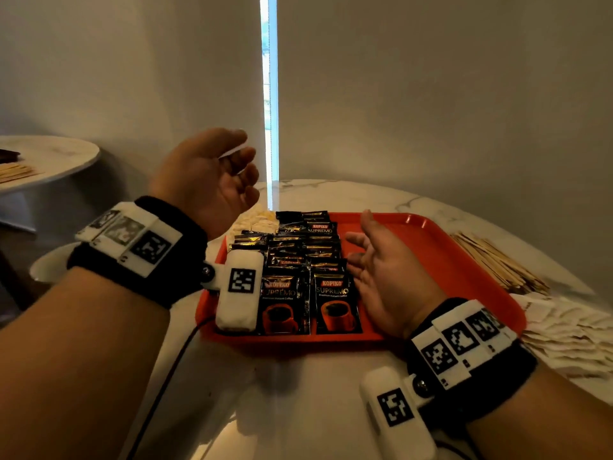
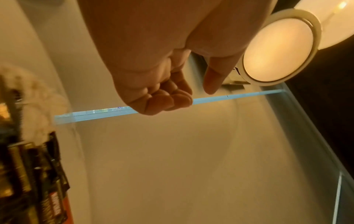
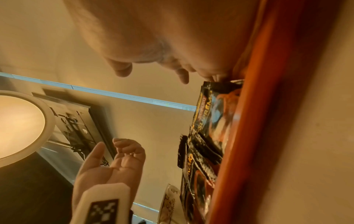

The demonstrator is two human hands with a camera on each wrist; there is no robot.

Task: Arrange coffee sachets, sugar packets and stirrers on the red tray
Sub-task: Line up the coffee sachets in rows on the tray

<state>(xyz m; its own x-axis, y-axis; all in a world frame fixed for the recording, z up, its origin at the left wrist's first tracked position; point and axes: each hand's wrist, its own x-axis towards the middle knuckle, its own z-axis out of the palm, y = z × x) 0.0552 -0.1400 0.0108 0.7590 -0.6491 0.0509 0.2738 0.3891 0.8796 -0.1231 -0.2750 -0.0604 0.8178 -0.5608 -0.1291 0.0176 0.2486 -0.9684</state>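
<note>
The red tray (image 1: 431,247) lies on a white marble table. Black coffee sachets (image 1: 308,260) lie in overlapping rows on its left half; the right half is bare. My right hand (image 1: 360,237) stands on edge on the tray, fingers straight, palm towards the right-hand row of sachets (image 3: 210,113), touching or nearly touching it. My left hand (image 1: 238,161) is raised above the tray's far left corner, fingers loosely curled and holding nothing (image 2: 193,94). Wooden stirrers (image 1: 497,263) and white sugar packets (image 1: 570,336) lie on the table to the right of the tray.
More pale packets (image 1: 255,219) lie just beyond the tray's far left corner. A second round table (image 1: 59,154) at the left carries stirrers. A black cable (image 1: 172,370) runs across the near table. The wall stands close behind.
</note>
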